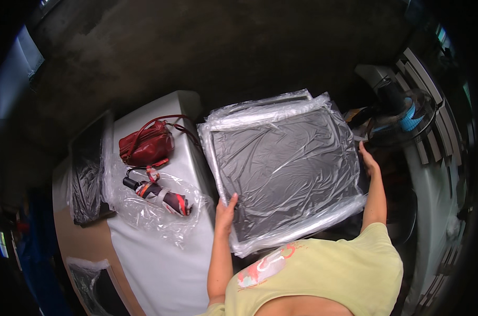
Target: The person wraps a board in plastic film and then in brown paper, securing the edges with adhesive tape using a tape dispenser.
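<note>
Grasping a rectangular plastic-wrapped panel (289, 174), dark-faced and pale-rimmed, by 2 opposite sides, directly in front of a yellow-green T-shirt (328, 263). With left hand (224, 215) closed on the panel's left edge, toward its near corner: thumb laid over the wrap, remaining fingers tucked under and mostly hidden. With right hand (370, 160) closed on the panel's right edge, about midway along: digits held against the rim; cannot tell the curl of those underneath. Past the panel's far edge, a further strip of wrapped frame (281, 98); cannot tell whether 1 piece or 2.

To the panel's left, a white cover (144, 263) over a table, bearing a dark red handbag (147, 143) beside the panel's far half and a folded patterned umbrella (168, 199) on clear plastic (160, 226) beside its near half. Farther left of the panel, a dark plastic-wrapped slab (87, 176) and brown cardboard (81, 245). To the panel's right, a blue-bladed fan (410, 118), then stacked pale strips (446, 129). Beyond the panel, a dim, dark surface (223, 47).
</note>
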Action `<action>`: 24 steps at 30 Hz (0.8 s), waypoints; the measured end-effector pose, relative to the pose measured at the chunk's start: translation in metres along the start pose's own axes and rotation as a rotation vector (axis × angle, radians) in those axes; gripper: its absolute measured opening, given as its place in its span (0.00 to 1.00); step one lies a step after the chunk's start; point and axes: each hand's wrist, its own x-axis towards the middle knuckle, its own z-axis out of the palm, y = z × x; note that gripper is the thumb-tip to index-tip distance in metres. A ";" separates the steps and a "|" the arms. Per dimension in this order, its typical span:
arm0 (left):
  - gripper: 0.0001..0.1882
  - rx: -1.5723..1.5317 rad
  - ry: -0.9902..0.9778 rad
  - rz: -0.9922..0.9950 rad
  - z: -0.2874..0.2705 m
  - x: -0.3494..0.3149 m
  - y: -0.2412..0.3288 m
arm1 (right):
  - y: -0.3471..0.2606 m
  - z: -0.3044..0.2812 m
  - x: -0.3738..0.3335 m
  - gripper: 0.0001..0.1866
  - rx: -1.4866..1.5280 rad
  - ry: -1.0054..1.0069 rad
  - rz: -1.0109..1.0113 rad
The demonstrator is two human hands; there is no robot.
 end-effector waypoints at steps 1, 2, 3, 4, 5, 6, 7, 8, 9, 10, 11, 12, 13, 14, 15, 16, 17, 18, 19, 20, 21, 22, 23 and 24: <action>0.32 -0.074 0.024 -0.078 0.005 0.004 -0.001 | 0.002 -0.008 0.013 0.49 -0.092 -0.158 -0.063; 0.34 -0.087 0.046 -0.120 0.013 0.006 0.004 | 0.003 -0.009 0.024 0.47 -0.157 -0.136 -0.153; 0.36 -0.037 0.090 -0.093 0.016 0.006 0.006 | -0.008 0.001 0.020 0.46 -0.184 -0.162 -0.135; 0.38 0.012 0.137 -0.069 0.018 0.007 0.007 | -0.019 0.010 0.015 0.46 -0.215 -0.189 -0.117; 0.40 0.048 0.140 -0.110 0.028 0.009 0.010 | -0.005 -0.010 0.035 0.47 -0.061 -0.227 -0.021; 0.42 0.082 0.176 -0.144 0.029 0.009 0.014 | -0.001 -0.004 0.039 0.45 0.052 -0.291 -0.053; 0.44 0.109 0.202 -0.170 0.033 0.012 0.018 | -0.001 -0.007 0.044 0.44 0.000 -0.260 -0.102; 0.44 0.188 0.245 -0.180 0.032 0.016 0.017 | 0.001 -0.008 0.048 0.43 -0.052 -0.231 -0.147; 0.45 0.264 0.300 -0.197 0.025 0.018 0.012 | -0.001 0.003 0.039 0.41 0.012 -0.242 -0.187; 0.45 0.335 0.355 -0.215 0.021 0.019 0.011 | -0.008 0.011 0.025 0.40 0.077 -0.253 -0.229; 0.44 0.364 0.331 -0.180 0.031 0.013 0.028 | -0.009 0.005 0.022 0.37 0.086 -0.251 -0.206; 0.43 0.374 0.352 -0.164 0.031 0.012 0.026 | -0.011 0.005 0.020 0.35 0.090 -0.266 -0.186; 0.43 0.383 0.382 -0.148 0.028 0.013 0.021 | -0.019 0.008 0.011 0.34 0.040 -0.250 -0.248; 0.42 0.396 0.413 -0.137 0.024 0.011 0.019 | -0.023 0.010 0.001 0.33 -0.007 -0.235 -0.307; 0.42 0.370 0.379 -0.128 0.034 0.004 0.035 | -0.018 0.003 0.002 0.32 -0.027 -0.202 -0.354; 0.41 0.475 0.454 -0.097 0.040 0.003 0.043 | -0.021 -0.002 0.005 0.31 -0.049 -0.183 -0.411; 0.39 0.584 0.533 -0.089 0.044 -0.001 0.045 | -0.031 0.002 -0.008 0.29 -0.100 -0.208 -0.440; 0.38 0.690 0.597 -0.087 0.045 -0.003 0.044 | -0.037 0.003 -0.021 0.28 -0.154 -0.221 -0.470; 0.39 0.659 0.558 -0.124 0.040 -0.004 0.044 | -0.035 0.003 -0.013 0.27 -0.169 -0.228 -0.494; 0.40 0.623 0.502 -0.146 0.038 0.000 0.047 | -0.032 -0.006 -0.004 0.26 -0.179 -0.215 -0.525; 0.42 0.597 0.454 -0.176 0.033 -0.003 0.047 | -0.029 -0.007 0.000 0.25 -0.185 -0.216 -0.544; 0.42 0.588 0.480 -0.189 0.033 -0.009 0.045 | -0.028 -0.009 0.002 0.24 -0.190 -0.228 -0.537; 0.42 0.583 0.510 -0.204 0.031 -0.018 0.049 | -0.033 -0.006 -0.006 0.24 -0.192 -0.244 -0.526; 0.42 0.581 0.526 -0.210 0.033 -0.023 0.052 | -0.035 -0.007 -0.012 0.24 -0.189 -0.244 -0.518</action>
